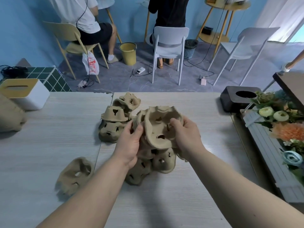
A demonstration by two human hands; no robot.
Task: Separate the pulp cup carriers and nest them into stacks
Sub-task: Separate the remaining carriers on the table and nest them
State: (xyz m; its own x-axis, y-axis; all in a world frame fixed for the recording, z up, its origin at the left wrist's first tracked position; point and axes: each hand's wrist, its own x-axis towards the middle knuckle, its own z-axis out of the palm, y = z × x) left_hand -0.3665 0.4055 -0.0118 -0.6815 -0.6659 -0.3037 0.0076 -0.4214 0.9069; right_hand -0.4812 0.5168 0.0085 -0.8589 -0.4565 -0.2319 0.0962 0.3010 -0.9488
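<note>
A brown pulp cup carrier is held up over the middle of the pale wooden table, its cup hollows facing me. My left hand grips its left edge, where more nested carriers sit behind it. My right hand pinches its right rim with thumb inside a hollow. Under my hands lie upside-down carriers. More carriers are piled at the back left. A single carrier lies apart at the near left.
A white tissue box with a yellow lid stands at the far left. A black box and a planter of artificial flowers line the right edge. Beyond the table are chairs and two seated people.
</note>
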